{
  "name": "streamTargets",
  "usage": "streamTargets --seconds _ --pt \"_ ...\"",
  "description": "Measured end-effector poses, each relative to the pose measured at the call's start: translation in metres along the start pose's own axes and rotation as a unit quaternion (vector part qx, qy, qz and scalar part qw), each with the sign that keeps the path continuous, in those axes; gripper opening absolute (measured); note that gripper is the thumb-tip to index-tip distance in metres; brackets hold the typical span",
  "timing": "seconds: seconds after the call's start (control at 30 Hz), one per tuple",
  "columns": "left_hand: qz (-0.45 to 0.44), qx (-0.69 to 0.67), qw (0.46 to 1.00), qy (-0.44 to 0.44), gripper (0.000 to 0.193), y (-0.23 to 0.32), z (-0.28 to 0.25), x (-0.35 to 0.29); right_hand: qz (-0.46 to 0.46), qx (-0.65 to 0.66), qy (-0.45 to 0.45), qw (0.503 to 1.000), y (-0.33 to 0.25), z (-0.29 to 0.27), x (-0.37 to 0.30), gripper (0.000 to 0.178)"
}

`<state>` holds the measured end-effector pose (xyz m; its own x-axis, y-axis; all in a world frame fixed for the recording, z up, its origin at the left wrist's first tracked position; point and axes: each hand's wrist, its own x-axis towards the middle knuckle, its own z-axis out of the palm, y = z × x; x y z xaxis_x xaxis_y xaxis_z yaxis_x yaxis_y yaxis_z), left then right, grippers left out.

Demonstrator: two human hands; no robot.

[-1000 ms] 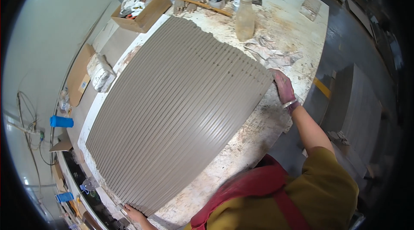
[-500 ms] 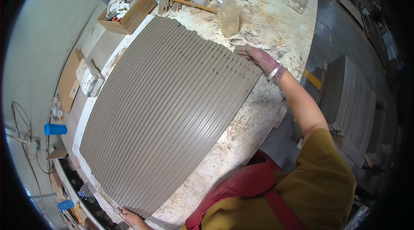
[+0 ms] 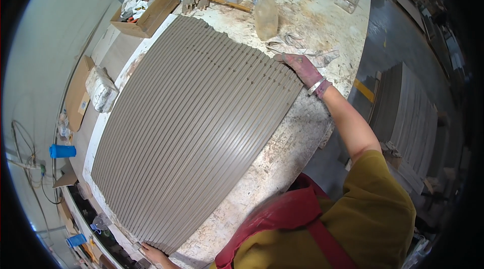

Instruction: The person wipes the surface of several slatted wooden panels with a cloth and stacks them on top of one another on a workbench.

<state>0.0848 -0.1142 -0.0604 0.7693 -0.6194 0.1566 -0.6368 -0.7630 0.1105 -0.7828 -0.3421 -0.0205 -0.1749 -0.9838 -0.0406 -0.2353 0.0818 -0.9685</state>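
Observation:
A broad layer of long grey-brown strips (image 3: 196, 128), set side by side, lies on the worktable. At the strips' right far ends rests my right hand (image 3: 301, 70), in a stained pink glove with a pale band at the wrist. Its fingers lie extended along the uneven ends, and the fingertips are partly out of sight. My left hand (image 3: 154, 254) touches the near left ends at the lower edge of the picture. Most of its fingers are hidden by the strips, so their hold cannot be made out.
The stained white worktable (image 3: 262, 173) carries a cloudy bottle (image 3: 266, 17) with a white lid, a crumpled cloth (image 3: 322, 57) and a thin wooden stick (image 3: 217, 2). A wooden box (image 3: 151, 19) holds rags. Left are a wrapped bundle (image 3: 101, 90) and a blue cup (image 3: 62, 151). Stacked boards (image 3: 403, 117) stand right.
My right hand has shifted slightly along the strip ends, its fingers now closer against them. My left hand stays at the near ends. The whole view has moved a little.

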Motion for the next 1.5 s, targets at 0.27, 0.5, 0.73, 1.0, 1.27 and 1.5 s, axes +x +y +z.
streamTargets --seconds 0.27,0.5,0.73,1.0,1.27,1.5 --pt "-0.031 0.0 0.999 -0.01 0.06 0.02 -0.006 -0.006 0.027 -0.074 0.06 0.995 0.001 0.004 -0.008 0.056" --pt "-0.055 0.022 0.994 -0.087 0.06 0.1 -0.083 -0.063 0.014 -0.054 0.08 0.995 0.004 0.012 -0.008 0.052" --pt "-0.034 0.015 0.997 -0.068 0.067 0.077 -0.061 -0.045 0.006 0.003 0.06 0.998 0.001 0.007 -0.011 0.07" --pt "-0.048 0.007 0.997 -0.067 0.074 0.082 -0.064 -0.048 0.05 0.049 -0.028 0.997 -0.005 -0.002 -0.01 0.068" --pt "-0.025 0.0 0.994 -0.106 0.08 0.056 -0.051 -0.023 -0.065 0.026 -0.081 0.994 0.017 -0.021 -0.019 0.064" --pt "-0.024 -0.098 0.991 -0.083 0.071 -0.009 -0.032 -0.049 0.175 0.132 0.077 0.973 -0.007 -0.026 -0.071 0.054"
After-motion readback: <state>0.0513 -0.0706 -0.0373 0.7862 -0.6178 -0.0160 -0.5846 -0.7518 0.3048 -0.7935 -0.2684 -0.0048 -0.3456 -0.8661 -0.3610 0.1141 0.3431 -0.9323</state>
